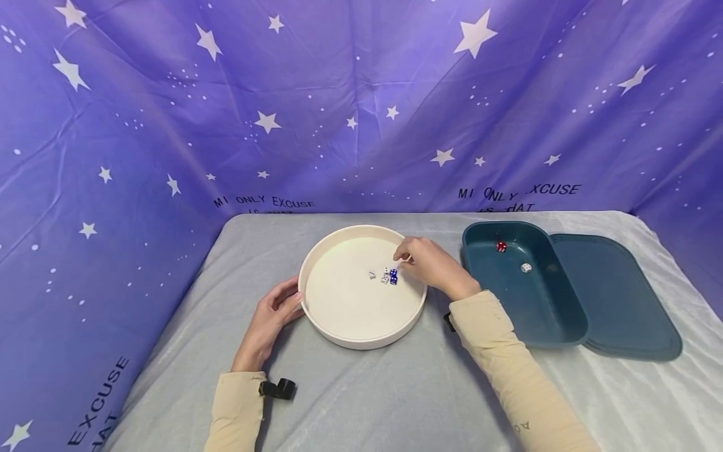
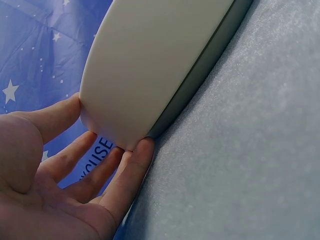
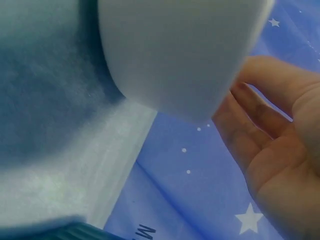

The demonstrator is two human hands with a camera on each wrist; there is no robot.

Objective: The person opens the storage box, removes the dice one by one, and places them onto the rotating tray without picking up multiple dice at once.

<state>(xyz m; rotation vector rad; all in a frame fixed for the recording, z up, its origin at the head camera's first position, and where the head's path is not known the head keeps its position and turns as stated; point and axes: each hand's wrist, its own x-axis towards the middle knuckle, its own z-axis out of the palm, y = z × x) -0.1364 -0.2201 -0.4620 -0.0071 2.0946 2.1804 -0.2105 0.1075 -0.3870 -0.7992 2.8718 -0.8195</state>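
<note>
A round cream tray with a raised rim stands on the table. My left hand holds its left side; in the left wrist view the thumb is at the rim and the other fingers curve against the outer wall. Over the tray's right rim reaches my right hand, fingers bent downward close to the dice. Whether they pinch a die I cannot tell; the tray wall hides the fingertips in the right wrist view. Two blue dice lie against white dice, and another white die lies slightly left.
Right of the tray stands a dark teal box, with a red die and a white die inside. Its flat teal lid lies beside it. Behind the grey cloth-covered table hangs a purple star-patterned curtain.
</note>
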